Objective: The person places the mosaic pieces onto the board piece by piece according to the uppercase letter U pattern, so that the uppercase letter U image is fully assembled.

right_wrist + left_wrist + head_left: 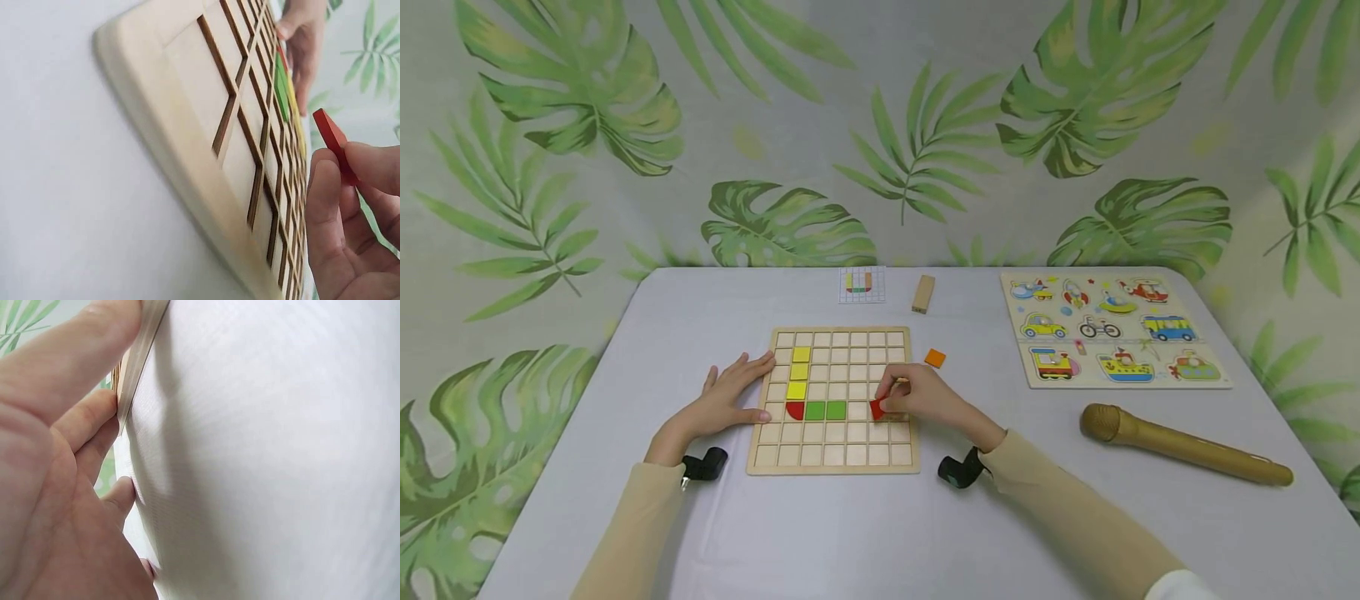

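A wooden grid board (835,468) lies on the table. In its cells sit several yellow tiles (799,372), a red quarter-round tile (795,409) below them and two green tiles (825,410) in the same row. My right hand (925,396) pinches a red tile (334,140) between thumb and fingers, over the right part of that row. My left hand (722,402) rests at the board's left edge with spread fingers, the thumb touching the rim.
An orange tile (935,357) lies right of the board. Behind are a pattern card (862,285) and a wooden block (923,293). A picture puzzle board (1120,333) and a brown microphone-shaped object (1187,444) lie to the right.
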Demonstrator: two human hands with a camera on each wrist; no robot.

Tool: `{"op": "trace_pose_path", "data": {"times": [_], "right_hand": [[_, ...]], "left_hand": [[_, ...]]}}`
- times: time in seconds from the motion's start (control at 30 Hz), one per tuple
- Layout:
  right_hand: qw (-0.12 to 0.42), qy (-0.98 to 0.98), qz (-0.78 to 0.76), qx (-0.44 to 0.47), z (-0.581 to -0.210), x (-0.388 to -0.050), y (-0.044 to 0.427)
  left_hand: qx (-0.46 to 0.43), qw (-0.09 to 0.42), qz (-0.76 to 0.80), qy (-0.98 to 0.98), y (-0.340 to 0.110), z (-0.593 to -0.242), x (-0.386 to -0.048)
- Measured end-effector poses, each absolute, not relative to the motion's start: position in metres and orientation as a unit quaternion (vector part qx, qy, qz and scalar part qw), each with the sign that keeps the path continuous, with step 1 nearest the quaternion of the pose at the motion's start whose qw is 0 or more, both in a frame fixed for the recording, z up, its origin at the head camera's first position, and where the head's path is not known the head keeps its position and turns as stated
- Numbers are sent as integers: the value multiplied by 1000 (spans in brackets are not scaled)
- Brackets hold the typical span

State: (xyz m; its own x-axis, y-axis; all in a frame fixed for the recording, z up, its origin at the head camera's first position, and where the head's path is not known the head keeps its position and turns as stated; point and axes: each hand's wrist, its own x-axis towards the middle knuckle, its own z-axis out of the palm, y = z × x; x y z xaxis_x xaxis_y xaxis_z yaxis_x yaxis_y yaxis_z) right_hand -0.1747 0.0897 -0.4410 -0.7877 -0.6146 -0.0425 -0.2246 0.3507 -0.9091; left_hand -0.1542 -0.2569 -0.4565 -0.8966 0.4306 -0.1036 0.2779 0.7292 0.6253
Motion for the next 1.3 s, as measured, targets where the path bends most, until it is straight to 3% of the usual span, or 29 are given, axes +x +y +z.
{"op": "trace_pose_path", "data": {"times": [0.37, 1.03, 1.3], "right_hand": [[155, 855, -421, -260, -441, -170, 52], [74, 898, -341, -270, -444, -163, 40], [92, 890, -342, -287, -443, -164, 40]], "left_hand": [[191, 120, 317, 921, -256, -456, -155], [185, 132, 309, 924, -258, -458, -158], [182, 134, 312, 923, -258, -459, -157]]}}
